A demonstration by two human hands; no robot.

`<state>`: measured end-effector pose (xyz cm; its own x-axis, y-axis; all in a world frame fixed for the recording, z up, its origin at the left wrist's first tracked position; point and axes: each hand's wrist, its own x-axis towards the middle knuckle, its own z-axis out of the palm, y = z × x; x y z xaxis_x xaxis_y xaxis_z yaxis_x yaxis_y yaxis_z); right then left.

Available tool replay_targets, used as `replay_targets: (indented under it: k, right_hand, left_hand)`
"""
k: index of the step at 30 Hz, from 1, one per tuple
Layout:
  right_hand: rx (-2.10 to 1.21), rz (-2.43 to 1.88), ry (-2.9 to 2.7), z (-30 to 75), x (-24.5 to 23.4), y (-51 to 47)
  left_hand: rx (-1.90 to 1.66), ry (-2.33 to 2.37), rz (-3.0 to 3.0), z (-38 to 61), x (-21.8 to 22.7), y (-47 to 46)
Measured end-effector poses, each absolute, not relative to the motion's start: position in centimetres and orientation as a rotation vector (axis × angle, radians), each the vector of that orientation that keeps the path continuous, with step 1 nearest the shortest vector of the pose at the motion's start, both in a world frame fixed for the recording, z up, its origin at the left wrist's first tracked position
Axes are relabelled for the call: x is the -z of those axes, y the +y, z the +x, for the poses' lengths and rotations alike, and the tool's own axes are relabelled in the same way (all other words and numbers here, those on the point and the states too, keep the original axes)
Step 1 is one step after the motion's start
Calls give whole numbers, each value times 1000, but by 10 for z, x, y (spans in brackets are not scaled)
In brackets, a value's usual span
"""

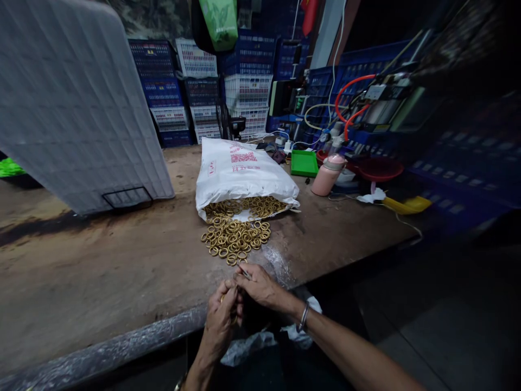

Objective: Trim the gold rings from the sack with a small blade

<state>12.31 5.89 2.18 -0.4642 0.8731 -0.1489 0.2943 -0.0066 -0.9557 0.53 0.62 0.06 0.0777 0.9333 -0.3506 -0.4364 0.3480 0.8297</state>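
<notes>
Both of my hands meet just over the table's front edge. My left hand (pixel 223 310) is closed round brass-coloured rings (pixel 233 317), partly hidden by the fingers. In my right hand (pixel 260 287) a thin metal tool (pixel 246 273) is pinched, its tip against the left fingers; its exact kind is too small to tell. Just beyond the hands lies a loose pile of brass-coloured rings (pixel 234 239). They spill from the open mouth of a white woven sack (pixel 248 174) with red print, which lies on its side and holds more rings.
A tall grey padded panel (pixel 93 108) stands on the wooden table (pixel 122 282) at left. To the right are a pink bottle (pixel 325 176), a green tray (pixel 304 163), a red bowl (pixel 376 167) and a machine with red hoses (pixel 382 108). Stacked crates (pixel 249 89) stand behind.
</notes>
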Motion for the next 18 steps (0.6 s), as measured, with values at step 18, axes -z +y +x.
replay_targets:
  k: [18]
  right_hand:
    - [-1577, -1168, -1647, 126, -20, 62]
  left_hand:
    - [-1118, 903, 558, 6, -3, 7]
